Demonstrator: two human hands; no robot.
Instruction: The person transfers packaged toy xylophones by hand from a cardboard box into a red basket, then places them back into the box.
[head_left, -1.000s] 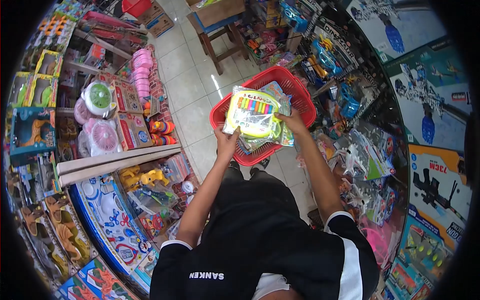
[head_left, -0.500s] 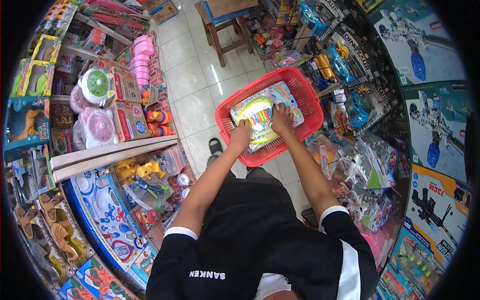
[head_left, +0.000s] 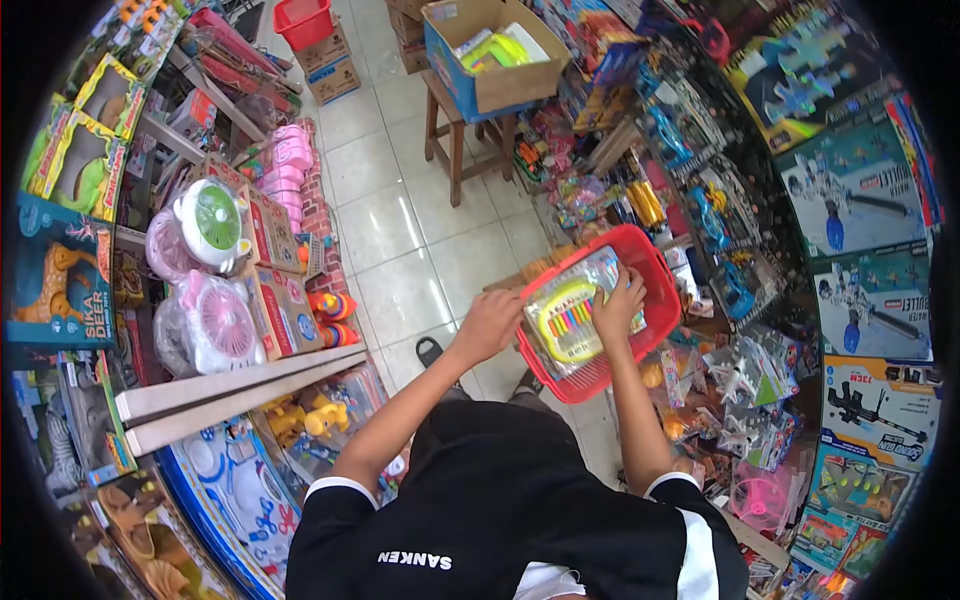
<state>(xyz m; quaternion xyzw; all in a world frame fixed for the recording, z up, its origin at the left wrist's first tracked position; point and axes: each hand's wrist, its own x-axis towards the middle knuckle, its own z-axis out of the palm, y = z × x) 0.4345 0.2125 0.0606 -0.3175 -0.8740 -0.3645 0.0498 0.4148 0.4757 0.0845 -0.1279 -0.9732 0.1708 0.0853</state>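
A red plastic basket (head_left: 662,290) sits low in front of me, tilted in view. Inside it lies a clear-bagged toy (head_left: 570,322), lime green with a row of coloured bars like a small keyboard. Another light-blue printed package (head_left: 603,266) shows partly from beneath. My left hand (head_left: 492,325) is closed at the basket's upper left rim, its fingertips close to the bag's corner. Lying over the bag's right side, my right hand (head_left: 618,308) has its thumb on the toy and its fingers curled over the package edge.
A wooden stool (head_left: 455,150) ahead carries an open cardboard box (head_left: 515,85). Shelves of boxed and bagged toys line both sides, with wrapped fans (head_left: 215,325) on the left. Cartons (head_left: 330,75) and a red container (head_left: 303,22) stand farther along the tiled aisle.
The view has tilted up, showing more of the aisle and the box on the stool. The basket has shifted right; my left hand moved from the bag to the basket's rim.
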